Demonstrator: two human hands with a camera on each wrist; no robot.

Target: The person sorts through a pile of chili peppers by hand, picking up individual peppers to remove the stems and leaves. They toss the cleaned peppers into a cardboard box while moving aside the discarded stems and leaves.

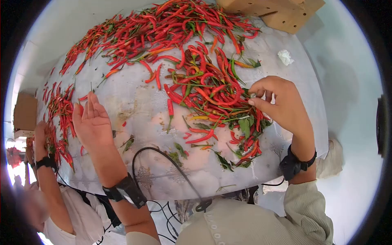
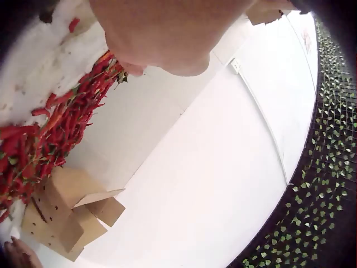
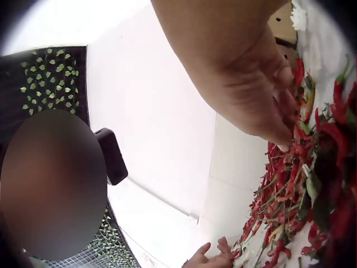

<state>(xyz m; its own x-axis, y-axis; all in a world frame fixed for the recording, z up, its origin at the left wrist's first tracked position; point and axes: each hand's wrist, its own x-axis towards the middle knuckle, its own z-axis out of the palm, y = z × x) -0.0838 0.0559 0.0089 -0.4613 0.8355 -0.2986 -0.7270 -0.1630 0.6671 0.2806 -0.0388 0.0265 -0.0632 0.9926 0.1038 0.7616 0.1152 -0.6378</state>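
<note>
My left hand (image 1: 94, 126) is held palm up over the table, fingers relaxed, with nothing in it. Beside it on the left lies a strip of red chili peppers (image 1: 65, 114). The right hand (image 1: 281, 102) reaches to the right edge of a nearer heap of red chilies (image 1: 212, 90), thumb and fingers curled. Between thumb and forefinger shows a small pale-green piece (image 1: 252, 95); I cannot tell what it is. Green leaves (image 1: 245, 125) and a few orange chilies are mixed into this heap. In the right wrist view, the right fingertips (image 3: 283, 139) come right down at the chilies.
A large bank of chilies (image 1: 155, 28) covers the far side. Cardboard boxes (image 1: 281, 14) stand at the back right and left. Crumpled white tissue (image 1: 285, 57) lies at right. A black cable (image 1: 163, 153) loops over the near edge. Another person's hand (image 1: 41, 139) works at far left.
</note>
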